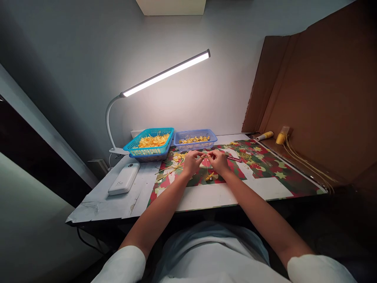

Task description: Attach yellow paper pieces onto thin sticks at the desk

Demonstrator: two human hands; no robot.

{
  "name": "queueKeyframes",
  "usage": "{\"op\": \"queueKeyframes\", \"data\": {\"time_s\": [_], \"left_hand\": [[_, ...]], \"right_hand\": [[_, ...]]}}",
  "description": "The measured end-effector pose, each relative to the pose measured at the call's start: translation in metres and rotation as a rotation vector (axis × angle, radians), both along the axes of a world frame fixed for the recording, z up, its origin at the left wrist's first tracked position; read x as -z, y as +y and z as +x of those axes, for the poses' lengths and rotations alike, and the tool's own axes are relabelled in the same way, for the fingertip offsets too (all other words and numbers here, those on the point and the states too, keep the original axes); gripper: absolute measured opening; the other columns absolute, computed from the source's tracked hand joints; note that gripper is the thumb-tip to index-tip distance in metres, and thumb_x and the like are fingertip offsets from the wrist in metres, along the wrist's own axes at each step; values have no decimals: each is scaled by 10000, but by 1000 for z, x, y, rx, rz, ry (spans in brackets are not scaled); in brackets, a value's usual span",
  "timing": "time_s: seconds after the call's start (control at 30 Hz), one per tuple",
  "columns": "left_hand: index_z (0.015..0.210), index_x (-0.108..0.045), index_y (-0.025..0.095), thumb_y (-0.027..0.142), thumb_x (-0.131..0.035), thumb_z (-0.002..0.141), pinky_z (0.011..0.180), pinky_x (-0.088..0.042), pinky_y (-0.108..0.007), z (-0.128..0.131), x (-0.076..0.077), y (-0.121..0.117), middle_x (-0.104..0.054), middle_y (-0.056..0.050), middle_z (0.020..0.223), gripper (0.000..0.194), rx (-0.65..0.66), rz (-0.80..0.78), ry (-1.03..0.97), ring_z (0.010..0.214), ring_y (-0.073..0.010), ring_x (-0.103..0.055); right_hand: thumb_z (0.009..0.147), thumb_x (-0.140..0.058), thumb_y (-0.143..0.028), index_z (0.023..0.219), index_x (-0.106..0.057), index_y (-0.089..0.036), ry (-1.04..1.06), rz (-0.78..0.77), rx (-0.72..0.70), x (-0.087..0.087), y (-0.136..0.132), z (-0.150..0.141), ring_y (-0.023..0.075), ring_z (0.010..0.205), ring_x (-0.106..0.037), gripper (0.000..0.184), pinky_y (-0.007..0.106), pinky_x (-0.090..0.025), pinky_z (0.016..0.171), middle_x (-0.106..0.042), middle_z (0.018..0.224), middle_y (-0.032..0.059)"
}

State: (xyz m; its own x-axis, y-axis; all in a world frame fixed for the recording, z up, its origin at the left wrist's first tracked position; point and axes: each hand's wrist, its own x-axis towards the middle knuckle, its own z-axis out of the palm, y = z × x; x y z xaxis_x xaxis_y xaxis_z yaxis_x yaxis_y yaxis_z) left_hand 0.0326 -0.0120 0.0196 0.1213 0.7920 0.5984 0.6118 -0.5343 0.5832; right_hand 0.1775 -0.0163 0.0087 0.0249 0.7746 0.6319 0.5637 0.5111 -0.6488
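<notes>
Yellow cord (207, 167) is at the centre of the frame, a thin strand running down from between the two hands towards a small yellow ornament (209, 177) with a dark, shiny part, just below them. Left hand (193, 162): grip closed to a pinch, thumb and finger on the cord. Right hand (218, 160): grip likewise pinched on the cord, fingertips close beside those of the left. Exact finger contact is too small to tell. Both forearms reach up from the lower edge of the frame, over the front of the desk (206, 196).

Surroundings. Under the hands: a red, green and yellow patterned sheet (200, 181). Left of the left hand: loose yellow cords (169, 169) spread on the sheet. Beside the right hand: a slim reddish tool (235, 158). Beyond the hands: a lilac basket (194, 146) holding small yellow pieces; to its left, a teal basket (149, 150) heaped with yellow strips, stacked on a darker blue basket (151, 158). Left side of the desk: a white power bank (124, 179) with a lit display. Above the baskets: a lit bar lamp (166, 74) on a curved neck. Right of frame: a brown cardboard panel (321, 90), a yellow-and-white tube (264, 136) lying down, and a yellow container (282, 135) beside long pale cords (309, 163).
</notes>
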Motion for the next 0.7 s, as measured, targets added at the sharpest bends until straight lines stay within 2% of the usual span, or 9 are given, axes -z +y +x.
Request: {"op": "queueKeyframes", "data": {"time_s": [0.07,0.13,0.27,0.33,0.4,0.57,0.7], "left_hand": [[816,-735,189,320,-651,787,732,-420,-279,-3,-4,1,-716,-51,836,158,13,-38,3,761,-162,-558],[830,-731,179,344,-693,737,703,-426,-265,-12,-10,3,-716,-53,866,193,65,-154,29,755,-158,-579],[686,-702,135,474,-736,641,500,-391,-230,-37,-27,1,-674,-46,628,344,243,-696,135,526,-129,-560],[683,-700,126,530,-755,583,475,-411,-234,-43,-33,-4,-698,-70,667,419,322,-945,181,492,-136,-580],[674,-698,112,587,-742,563,479,-437,-241,-40,-37,-12,-708,-101,682,490,372,-1084,227,478,-143,-596],[637,-675,104,636,-713,562,501,-468,-230,-17,-37,-25,-690,-108,599,539,390,-1182,328,488,-147,-619],[616,-661,113,578,-763,525,514,-491,-242,-11,-31,-25,-691,-96,603,485,376,-1175,327,496,-153,-630]], "right_hand": [[724,-526,-263,655,-611,-172,22,-25,-7,-1,-1,0,136,581,-506,143,251,-374,562,-616,648,26],[696,-526,-260,640,-593,-173,39,-51,-9,-2,-1,1,134,581,-507,123,248,-378,562,-603,633,19],[652,-517,-256,598,-554,-183,58,-97,-8,-4,-3,2,134,576,-501,98,250,-377,565,-585,607,8],[641,-514,-266,584,-542,-188,70,-128,-17,-5,-4,1,134,567,-497,101,252,-375,562,-582,592,4],[637,-512,-278,580,-542,-191,82,-161,-25,-6,-5,0,136,564,-498,108,254,-377,564,-579,581,1],[631,-513,-274,545,-537,-186,85,-264,-14,-12,-8,1,131,558,-488,125,248,-357,543,-567,559,-5],[645,-536,-266,495,-485,-182,90,-509,-66,-21,-17,11,82,441,-342,180,233,-249,443,-430,449,-40]]}}
